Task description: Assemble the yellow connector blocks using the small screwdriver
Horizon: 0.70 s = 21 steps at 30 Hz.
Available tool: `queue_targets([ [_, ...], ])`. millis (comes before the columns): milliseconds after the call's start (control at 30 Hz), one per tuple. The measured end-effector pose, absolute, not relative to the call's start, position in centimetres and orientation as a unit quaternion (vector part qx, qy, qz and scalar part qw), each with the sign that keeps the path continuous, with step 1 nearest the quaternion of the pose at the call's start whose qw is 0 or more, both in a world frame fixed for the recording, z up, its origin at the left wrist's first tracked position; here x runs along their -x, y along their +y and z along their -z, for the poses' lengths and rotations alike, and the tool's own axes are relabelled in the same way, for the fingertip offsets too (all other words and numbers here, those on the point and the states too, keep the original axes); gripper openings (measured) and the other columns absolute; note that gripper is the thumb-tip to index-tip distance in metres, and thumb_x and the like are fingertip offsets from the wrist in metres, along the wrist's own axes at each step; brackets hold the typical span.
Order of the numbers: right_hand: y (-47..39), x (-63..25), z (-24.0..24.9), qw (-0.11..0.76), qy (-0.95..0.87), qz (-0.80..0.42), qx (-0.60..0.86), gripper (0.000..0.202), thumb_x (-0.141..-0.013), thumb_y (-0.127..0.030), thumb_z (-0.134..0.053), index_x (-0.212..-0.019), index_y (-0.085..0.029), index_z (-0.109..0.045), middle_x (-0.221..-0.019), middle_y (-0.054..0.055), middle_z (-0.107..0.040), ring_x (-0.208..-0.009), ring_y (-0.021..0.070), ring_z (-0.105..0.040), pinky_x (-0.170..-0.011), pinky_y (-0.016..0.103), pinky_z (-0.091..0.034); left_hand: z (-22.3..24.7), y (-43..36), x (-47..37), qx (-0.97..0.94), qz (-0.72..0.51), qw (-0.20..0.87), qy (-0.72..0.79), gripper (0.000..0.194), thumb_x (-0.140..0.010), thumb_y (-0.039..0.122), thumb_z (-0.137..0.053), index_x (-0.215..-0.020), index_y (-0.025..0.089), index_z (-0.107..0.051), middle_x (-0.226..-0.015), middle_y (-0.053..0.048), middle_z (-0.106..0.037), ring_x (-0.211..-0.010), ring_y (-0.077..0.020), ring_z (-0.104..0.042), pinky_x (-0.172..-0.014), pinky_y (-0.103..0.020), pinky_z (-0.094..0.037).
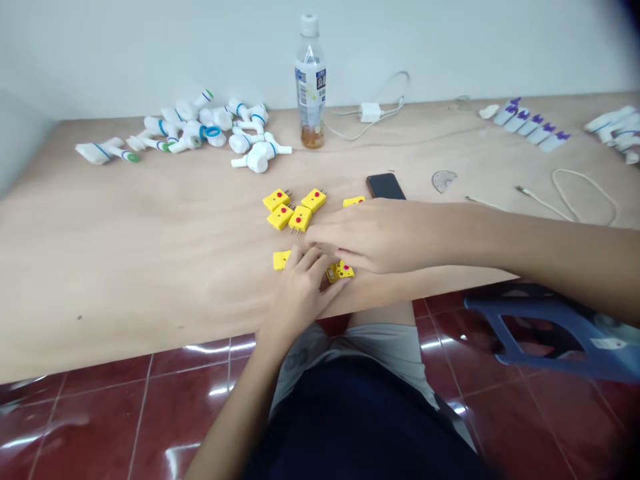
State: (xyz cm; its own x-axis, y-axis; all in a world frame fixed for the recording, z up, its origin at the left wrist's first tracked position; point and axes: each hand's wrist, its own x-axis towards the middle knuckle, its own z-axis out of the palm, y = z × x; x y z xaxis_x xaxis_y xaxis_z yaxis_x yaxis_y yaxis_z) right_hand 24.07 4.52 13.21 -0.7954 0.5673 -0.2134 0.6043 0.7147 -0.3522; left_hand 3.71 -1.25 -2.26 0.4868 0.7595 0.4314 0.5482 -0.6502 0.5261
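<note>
My left hand [303, 283] rests near the table's front edge, fingers bent and thumb stretched to the right. My right hand [357, 233] reaches across from the right, and its fingertips meet those of my left hand. Whatever the fingertips pinch is hidden. Beside my left thumb lies an opened yellow plug part [341, 270] with a red dot. Another yellow piece [281, 260] is partly covered by my left hand. Just beyond are several yellow two-pin plugs [300, 219] with red dots. One more yellow piece [353, 201] shows behind my right hand.
A bottle [311, 93] stands near the wall beside a white charger [370, 112] and cable. White-blue plastic parts [200, 127] lie at the back left. A phone [385, 186], a protractor [443, 181] and purple-white pieces [533, 127] lie rightward. A blue stool [545, 333] stands below.
</note>
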Motion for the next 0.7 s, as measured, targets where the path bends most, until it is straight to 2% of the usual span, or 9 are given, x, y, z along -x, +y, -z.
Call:
queue_targets([
  [167,4.42,-24.1,-13.51,0.053,0.918,0.209,-0.334,0.027,-0.11,-0.01,-0.059,-0.126,-0.018,-0.08,-0.117,0.009,-0.084,-0.089,0.0225,-0.068,-0.07,0.036,-0.036,2.04,-1.3,-3.7,-0.844,-0.332,0.166,0.387,0.022,-0.106,0.03,-0.084,-0.126,0.023,-0.075,-0.127,-0.012,-0.079,-0.121,-0.0356,-0.067,-0.104,-0.055,-0.064],
  [267,4.37,-24.23,-13.32,0.037,0.918,0.212,-0.333,0.025,-0.111,-0.014,-0.06,-0.126,-0.018,-0.079,-0.115,0.01,-0.084,-0.089,0.0223,-0.068,-0.07,0.035,-0.035,1.83,-1.37,-3.75,-0.844,-0.327,0.171,0.389,0.022,-0.107,0.031,-0.083,-0.125,0.022,-0.075,-0.123,-0.012,-0.079,-0.118,-0.0355,-0.066,-0.104,-0.055,-0.064],
  [367,4.24,-24.32,-13.1,0.029,0.92,0.206,-0.331,0.024,-0.109,-0.011,-0.06,-0.123,-0.018,-0.078,-0.11,0.009,-0.083,-0.083,0.0211,-0.066,-0.069,0.035,-0.034,1.7,-1.44,-3.79,-0.844,-0.324,0.169,0.394,0.023,-0.107,0.034,-0.083,-0.125,0.021,-0.075,-0.12,-0.012,-0.078,-0.117,-0.0359,-0.066,-0.102,-0.055,-0.064],
  [533,4.13,-24.21,-13.14,0.032,0.921,0.202,-0.33,0.025,-0.106,-0.009,-0.06,-0.12,-0.017,-0.079,-0.111,0.01,-0.083,-0.083,0.0217,-0.066,-0.07,0.035,-0.035,1.71,-1.46,-3.81,-0.843,-0.323,0.17,0.395,0.021,-0.108,0.034,-0.082,-0.125,0.023,-0.075,-0.124,-0.012,-0.078,-0.124,-0.0363,-0.066,-0.105,-0.056,-0.064],
  [633,4.16,-24.33,-13.09,0.024,0.926,0.208,-0.314,0.025,-0.107,-0.009,-0.059,-0.122,-0.017,-0.078,-0.114,0.009,-0.083,-0.081,0.0205,-0.065,-0.069,0.035,-0.035,1.77,-1.45,-3.84,-0.843,-0.325,0.169,0.395,0.02,-0.108,0.033,-0.082,-0.123,0.021,-0.075,-0.123,-0.013,-0.078,-0.121,-0.0361,-0.067,-0.103,-0.055,-0.064],
  [700,4.17,-24.48,-12.97,0.03,0.931,0.194,-0.309,0.021,-0.105,-0.009,-0.061,-0.116,-0.017,-0.078,-0.11,0.009,-0.083,-0.081,0.0208,-0.064,-0.069,0.036,-0.033,1.81,-1.45,-3.86,-0.842,-0.328,0.169,0.394,0.023,-0.108,0.035,-0.082,-0.124,0.02,-0.074,-0.124,-0.013,-0.078,-0.121,-0.0366,-0.066,-0.102,-0.056,-0.065],
])
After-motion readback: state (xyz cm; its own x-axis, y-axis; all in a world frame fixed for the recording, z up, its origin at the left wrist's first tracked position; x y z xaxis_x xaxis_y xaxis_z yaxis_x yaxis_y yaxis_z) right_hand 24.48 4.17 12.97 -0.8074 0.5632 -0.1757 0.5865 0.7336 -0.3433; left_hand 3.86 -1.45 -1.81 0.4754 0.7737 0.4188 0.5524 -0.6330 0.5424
